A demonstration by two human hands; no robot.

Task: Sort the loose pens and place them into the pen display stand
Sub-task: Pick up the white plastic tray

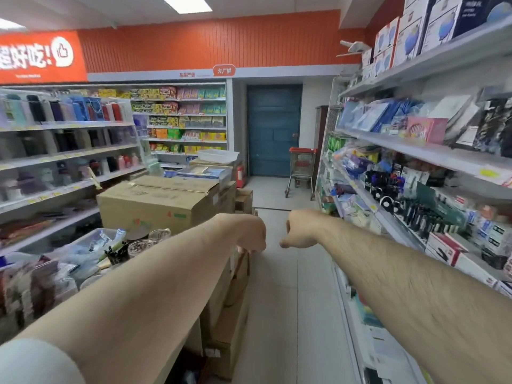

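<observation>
In a shop aisle, a person stretches both bare arms straight ahead at chest height, the left hand [250, 234] and right hand [297, 230] near each other above the tiled floor [291, 286]. Both hands bend down at the wrist with fingers curled under; neither visibly holds anything, though the fingertips are turned away and the left hand's hang just over the edge of stacked cardboard boxes [158, 200]. The pose reads as a reach or stretch before work begins, not a grasp.

The task's goods sit low to the left: a clutter of clear cups [137, 246] and what appear to be dark loose pens [116, 254] standing bunched beside a clear plastic bin [91, 239], probably parked there for sorting. The view is too blurred to count them. Likely pen display stands [415, 214] line the stationery shelves [443, 159] on the right, angled outward toward shoppers; which one is meant cannot be told. A red shopping trolley [300, 170] waits by the blue door [273, 128]. No pen looks yet sorted.
</observation>
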